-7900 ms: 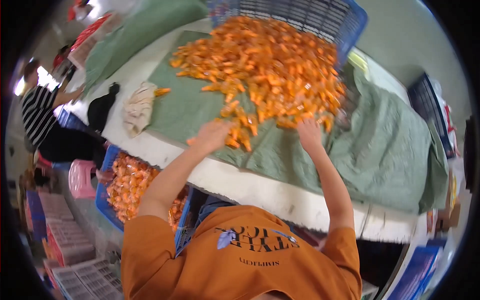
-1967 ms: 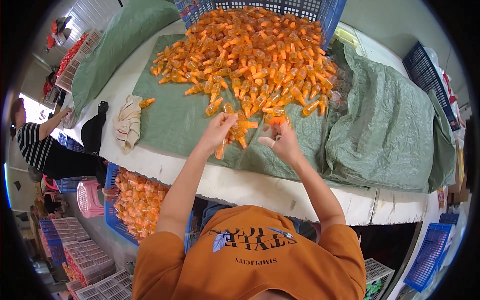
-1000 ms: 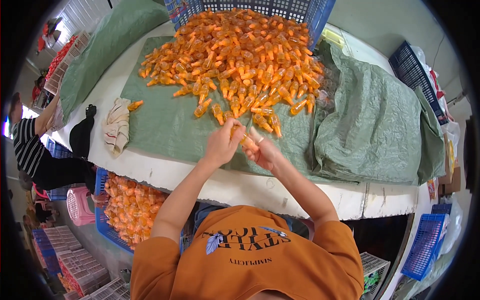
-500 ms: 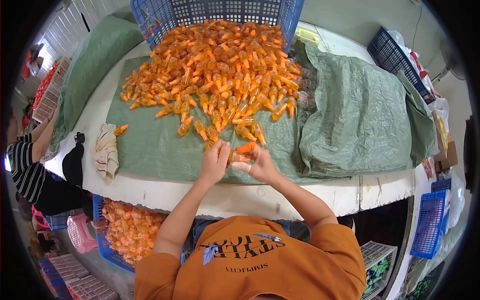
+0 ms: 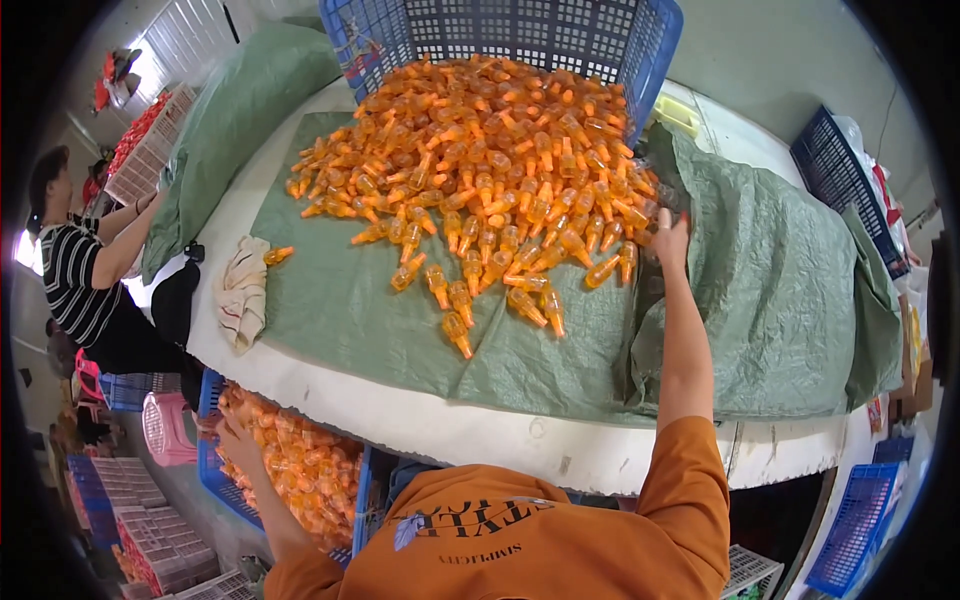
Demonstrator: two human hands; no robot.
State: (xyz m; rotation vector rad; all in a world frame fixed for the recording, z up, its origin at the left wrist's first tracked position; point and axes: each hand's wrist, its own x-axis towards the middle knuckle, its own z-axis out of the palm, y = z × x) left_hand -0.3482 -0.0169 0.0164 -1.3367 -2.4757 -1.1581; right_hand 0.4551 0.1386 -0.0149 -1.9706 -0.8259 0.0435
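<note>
My left hand [image 5: 238, 440] is down at the lower left, over a blue basket [image 5: 213, 478] filled with orange bottle-shaped pieces [image 5: 305, 465]. Its fingers look spread, and I make out nothing held in them. My right hand [image 5: 672, 242] reaches to the right side of the large pile of small orange bottles [image 5: 490, 150], beside the folded green sheet [image 5: 770, 290]. Small clear plastic pieces [image 5: 664, 192] lie by its fingertips. Two of its fingers show apart; the others are partly hidden. Several loose bottles, one of them an orange bottle [image 5: 457, 335], lie in front of the pile.
A large blue crate [image 5: 655, 70] stands tipped behind the pile. A cream cloth [image 5: 242, 295] lies on the left of the white table [image 5: 480, 425]. At the far left a person in a striped shirt [image 5: 75, 270] works beside a pink stool [image 5: 168, 428].
My hands were together in front of the pile, holding an orange bottle. They have parted: the left down to the lower basket, the right out to the clear pieces. The view has shifted.
</note>
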